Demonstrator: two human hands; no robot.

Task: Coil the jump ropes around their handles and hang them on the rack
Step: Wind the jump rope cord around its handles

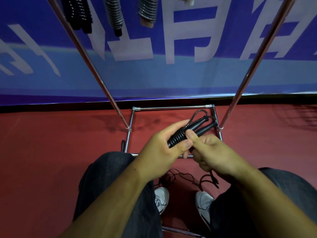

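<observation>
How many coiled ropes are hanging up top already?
3 for certain: a black coiled rope at upper left, a grey coiled rope beside it, and a grey one with tan handle ends further right. A pale end at the top edge may be a fourth, cut off.

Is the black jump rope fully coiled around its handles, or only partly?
Partly. Cord turns cover the handles' near half; the far ends are bare, and loose cord hangs to the floor.
</observation>
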